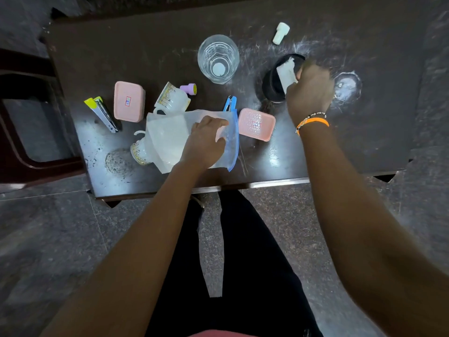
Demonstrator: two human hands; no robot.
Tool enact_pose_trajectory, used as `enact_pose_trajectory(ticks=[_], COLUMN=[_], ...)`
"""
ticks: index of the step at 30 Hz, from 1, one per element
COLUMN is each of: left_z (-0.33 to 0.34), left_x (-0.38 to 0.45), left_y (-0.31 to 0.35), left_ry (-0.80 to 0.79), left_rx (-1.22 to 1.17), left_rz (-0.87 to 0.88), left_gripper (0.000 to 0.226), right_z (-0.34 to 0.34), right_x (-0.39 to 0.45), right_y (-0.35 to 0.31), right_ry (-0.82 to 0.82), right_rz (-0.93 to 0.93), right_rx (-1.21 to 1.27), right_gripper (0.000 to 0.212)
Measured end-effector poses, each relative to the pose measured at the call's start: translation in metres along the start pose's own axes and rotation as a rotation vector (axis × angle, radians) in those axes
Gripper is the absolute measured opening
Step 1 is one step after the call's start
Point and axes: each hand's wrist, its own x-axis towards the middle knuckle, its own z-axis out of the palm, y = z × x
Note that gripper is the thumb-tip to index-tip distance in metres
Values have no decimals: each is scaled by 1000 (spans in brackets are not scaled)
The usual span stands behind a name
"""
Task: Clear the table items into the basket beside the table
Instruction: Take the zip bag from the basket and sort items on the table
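Both hands at work among clutter on the dark surface (136, 45).

The left hand (206, 139) pinches a clear zip bag (170, 139), its fingers closed on the plastic, half-hiding a patterned cup (141, 152). Right of the bag, the right hand (309, 91) grips something white (286, 72) at a black container (272, 86); what it is stays unclear.

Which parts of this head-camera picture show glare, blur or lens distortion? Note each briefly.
Head view: overhead light glares off the dark table near its front edge; the right hand at the black cup is motion-blurred; the left hand on the clear plastic bag is sharper; the wide-angle lens bends the table edges and stretches the forearms.
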Motion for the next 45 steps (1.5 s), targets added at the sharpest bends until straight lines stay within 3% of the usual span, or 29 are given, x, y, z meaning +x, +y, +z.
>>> enact_pose_trajectory(ticks=[2,9,13,15,17,20,22,27,29,35,39,45], left_z=[4,17,17,13,10,5,1,-13,-16,-22,-24,-20], left_x=[6,19,25,30,36,43,45,44,43,45,46,40], left_y=[4,21,33,41,50,61,65,60,53,38,33,28], left_ry=[-23,-39,-38,-59,-84,-107,-97,39,70,115,118,104], left_rx=[-5,-141,-199,-284,-358,-450,-528,-635,-656,-668,-667,-643], left_rz=[3,17,-9,-35,-75,-124,-151,-209,-240,-277,-276,-264], left_gripper=[38,36,35,36,38,38,39,39,38,40,40,37], right_z=[4,7,0,2,10,18,19,16,19,32,35,34], right_x=[0,5,3,1,1,6,10,9,12,25,25,18], right_y=[-1,4,17,23,25,21,16,-6,-17,-41,-42,-33], right_ry=[12,-136,17,66,-12,-162,-175,-163,-143,-168,-171,-150], right_rz=[-5,23,164,226,264,338,381,302,293,315,371,327], right_rx=[15,263,398,447,432,564,655,760,790,711,784,936], right_gripper=[36,14,14,31,43,33,29,16,22,7,22,21])
